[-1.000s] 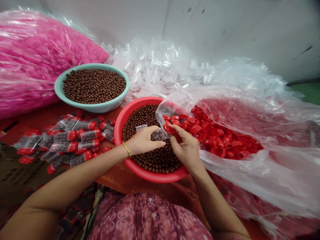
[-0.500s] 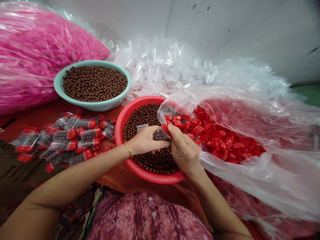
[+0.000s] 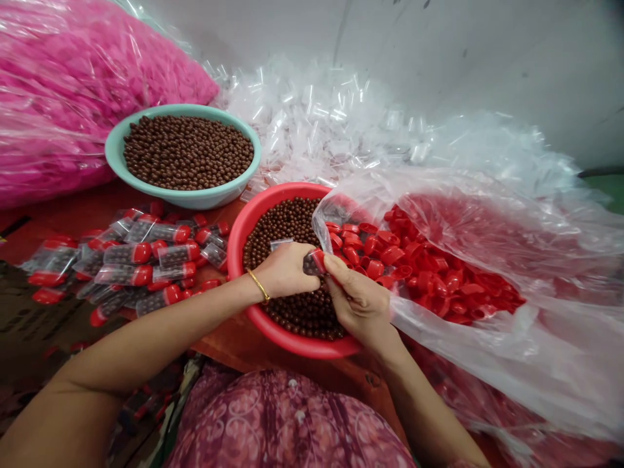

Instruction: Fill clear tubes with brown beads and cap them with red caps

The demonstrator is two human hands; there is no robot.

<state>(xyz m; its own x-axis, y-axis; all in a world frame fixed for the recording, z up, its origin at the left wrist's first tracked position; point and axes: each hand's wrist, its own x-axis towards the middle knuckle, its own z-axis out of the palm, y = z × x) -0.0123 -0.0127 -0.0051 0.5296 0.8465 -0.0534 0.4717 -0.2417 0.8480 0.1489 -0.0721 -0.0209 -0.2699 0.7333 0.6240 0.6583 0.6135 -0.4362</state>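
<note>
My left hand (image 3: 287,270), with a gold bracelet at the wrist, is closed around a small clear plastic container filled with dark balls (image 3: 311,265). A red cap (image 3: 318,259) sits on the container's right end. My right hand (image 3: 358,289) has its thumb tip against this cap, with the fingers bent below it. Both hands are over a red basin (image 3: 237,244) of shiny brown balls (image 3: 277,224). A clear plastic edge (image 3: 281,244) shows just above my left hand; whether it is held or lying there, I cannot tell.
Several filled, red-capped containers (image 3: 127,253) are piled at left. Behind them stands a pale green basin (image 3: 114,153) of brown balls. An open plastic bag of loose red caps (image 3: 429,273) lies at right. Clear empty containers (image 3: 331,117) and a pink-filled bag (image 3: 88,84) are at the back.
Less of the container shows, as my left hand now covers more of it. My right thumb and fingers have shifted slightly at the cap. The whole view has moved a little.
</note>
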